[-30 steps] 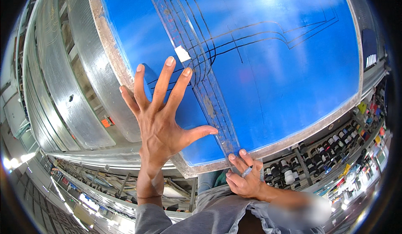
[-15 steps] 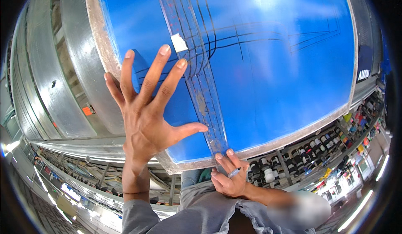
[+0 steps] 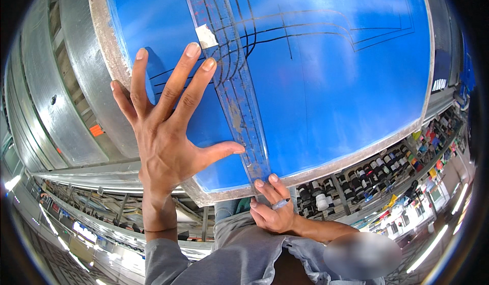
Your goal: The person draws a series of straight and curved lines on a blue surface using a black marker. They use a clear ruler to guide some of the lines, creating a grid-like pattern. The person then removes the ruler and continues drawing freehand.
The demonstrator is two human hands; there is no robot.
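A clear plastic ruler (image 3: 243, 115) lies lengthwise over a blue screen-printing mesh (image 3: 316, 111) in a worn pale frame (image 3: 326, 172). Dark curved lines drawn on the mesh run under and beside it. My left hand (image 3: 165, 139) is open, its fingers spread wide; the thumb and index fingertips touch the ruler's left edge, the other fingers reach over the mesh. At the ruler's near end, my right hand (image 3: 272, 214) has curled fingers around a pen (image 3: 280, 204), its fingertips by the ruler's end. A scrap of white tape (image 3: 206, 36) is stuck on the ruler.
Curved-looking grey metal panels (image 3: 61, 101) stand to the left of the frame. Below the frame's near edge, shelves hold several black-and-white spools or bottles (image 3: 326, 193). Stacked boards (image 3: 102, 211) sit lower left. A blurred round patch (image 3: 362, 257) covers part of the lower right.
The frame, ruler and both hands have shifted slightly left and up in the picture together. Both hands keep about the same pose and place against the ruler.
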